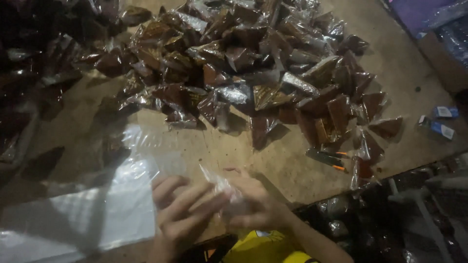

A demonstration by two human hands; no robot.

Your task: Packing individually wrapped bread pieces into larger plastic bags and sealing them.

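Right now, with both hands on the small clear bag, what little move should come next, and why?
Probably spread the mouth of the small clear bag. The left hand and right hand pinch it together, and it looks crumpled and empty, while the filled brown packets lie heaped further up the wooden table.

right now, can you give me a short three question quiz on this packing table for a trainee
1. True or false: both hands grip one small clear plastic bag.
2. What fills the heap at the far side of the wooden table?
3. The stack of flat clear bags lies on which side of the person: A left, B right?

Key: 1 true; 2 small sealed packets of brown contents; 3 A.
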